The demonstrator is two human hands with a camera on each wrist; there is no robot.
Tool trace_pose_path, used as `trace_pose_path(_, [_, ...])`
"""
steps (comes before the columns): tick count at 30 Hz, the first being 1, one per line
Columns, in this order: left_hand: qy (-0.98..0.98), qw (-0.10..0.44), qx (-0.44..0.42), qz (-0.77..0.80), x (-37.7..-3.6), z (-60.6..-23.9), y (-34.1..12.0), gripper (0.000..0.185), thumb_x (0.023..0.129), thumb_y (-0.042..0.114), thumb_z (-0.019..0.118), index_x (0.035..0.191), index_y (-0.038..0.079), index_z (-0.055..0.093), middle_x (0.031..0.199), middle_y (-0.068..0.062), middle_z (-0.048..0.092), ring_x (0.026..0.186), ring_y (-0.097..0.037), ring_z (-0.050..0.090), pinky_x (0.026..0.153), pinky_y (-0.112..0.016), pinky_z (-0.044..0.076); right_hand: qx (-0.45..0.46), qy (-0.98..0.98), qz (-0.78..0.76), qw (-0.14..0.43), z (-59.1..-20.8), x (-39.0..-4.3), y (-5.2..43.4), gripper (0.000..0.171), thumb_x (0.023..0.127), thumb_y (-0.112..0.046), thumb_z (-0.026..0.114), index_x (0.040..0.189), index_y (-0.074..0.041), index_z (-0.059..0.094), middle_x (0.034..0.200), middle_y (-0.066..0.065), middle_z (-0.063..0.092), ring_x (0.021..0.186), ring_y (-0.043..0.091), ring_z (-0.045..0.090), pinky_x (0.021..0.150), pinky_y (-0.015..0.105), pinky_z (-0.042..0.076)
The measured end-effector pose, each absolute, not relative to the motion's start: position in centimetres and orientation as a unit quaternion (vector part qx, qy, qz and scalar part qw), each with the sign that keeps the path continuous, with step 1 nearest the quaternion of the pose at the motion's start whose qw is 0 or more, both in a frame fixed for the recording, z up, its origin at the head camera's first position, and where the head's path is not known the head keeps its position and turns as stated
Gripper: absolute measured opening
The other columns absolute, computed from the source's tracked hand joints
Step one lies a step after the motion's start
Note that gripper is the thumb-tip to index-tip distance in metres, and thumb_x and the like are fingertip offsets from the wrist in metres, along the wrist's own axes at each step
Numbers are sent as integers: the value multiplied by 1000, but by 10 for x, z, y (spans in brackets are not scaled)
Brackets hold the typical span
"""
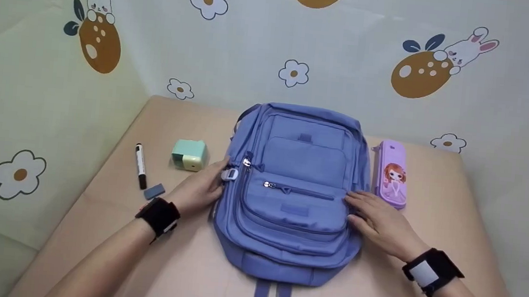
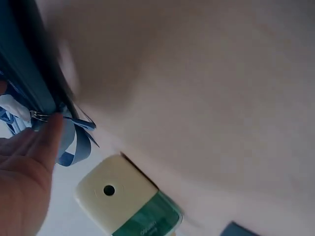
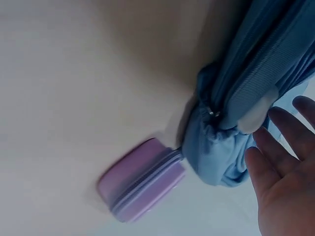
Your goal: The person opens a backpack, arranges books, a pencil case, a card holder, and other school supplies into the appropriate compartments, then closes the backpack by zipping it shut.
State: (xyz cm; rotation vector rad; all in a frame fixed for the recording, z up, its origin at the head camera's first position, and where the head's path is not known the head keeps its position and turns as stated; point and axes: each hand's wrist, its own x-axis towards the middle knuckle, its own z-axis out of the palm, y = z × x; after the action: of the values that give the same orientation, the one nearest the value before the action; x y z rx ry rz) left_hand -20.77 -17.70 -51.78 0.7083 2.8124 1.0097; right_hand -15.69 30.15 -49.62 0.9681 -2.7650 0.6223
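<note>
A blue backpack (image 1: 298,170) lies flat on the table, front side up, its zippers closed. My left hand (image 1: 213,184) rests against its left side, fingers straight, fingertips by the white zipper pull (image 1: 230,174). In the left wrist view a finger of that hand (image 2: 29,162) touches the zipper pull (image 2: 37,116) on the backpack's edge (image 2: 24,73). My right hand (image 1: 362,206) lies flat on the backpack's right side beside the front pocket. The right wrist view shows this hand (image 3: 283,182) spread open next to the blue fabric (image 3: 256,98).
A purple pencil case (image 1: 392,174) (image 3: 140,179) lies just right of the backpack. To the left are a green-and-cream sharpener (image 1: 189,154) (image 2: 128,201), a black marker (image 1: 140,165) and a grey-blue eraser (image 1: 154,191). The beige table (image 1: 196,276) ends at patterned cloth walls.
</note>
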Motion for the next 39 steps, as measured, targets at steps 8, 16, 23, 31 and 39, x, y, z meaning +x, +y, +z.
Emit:
trace_pose_path(8, [911, 71, 184, 363, -216, -519, -169, 69, 98, 4, 55, 160, 2, 25, 157, -21, 39, 143, -35, 41, 119, -47, 30, 376, -908, 178, 42, -467, -171, 252, 49, 106, -39, 55, 146, -11, 58, 150, 10, 54, 144, 33, 41, 117, 52, 33])
trace_pose_path(16, [932, -1, 161, 323, -220, -523, -169, 46, 101, 2, 55, 147, -1, 51, 136, -23, 61, 126, -39, 59, 110, -50, 43, 429, -893, 140, -4, -442, -194, 181, 48, 107, -41, 50, 145, -12, 58, 151, 11, 53, 145, 32, 40, 118, 51, 31])
trace_pose_path(23, [943, -50, 150, 293, -220, -518, -169, 26, 98, 7, 64, 122, 2, 70, 115, -17, 71, 109, -35, 65, 99, -49, 49, 439, -890, 93, -82, -424, -212, 118, 45, 108, -32, 50, 147, -10, 55, 149, 12, 54, 145, 32, 41, 120, 47, 30])
trace_pose_path(31, [945, -101, 160, 266, -223, -514, -169, 8, 91, 8, 73, 98, 7, 77, 95, -8, 70, 93, -29, 64, 85, -45, 51, 444, -891, 40, -89, -430, -237, 57, 41, 101, -28, 63, 137, -7, 62, 130, 11, 64, 126, 29, 56, 109, 44, 44])
trace_pose_path(39, [948, -90, 155, 263, -222, -515, -173, 7, 95, 10, 71, 99, 7, 76, 97, -7, 72, 91, -26, 67, 82, -44, 53, 419, -903, -17, -99, -444, -246, 35, 41, 100, -29, 64, 135, -8, 63, 141, 9, 60, 136, 31, 49, 113, 43, 40])
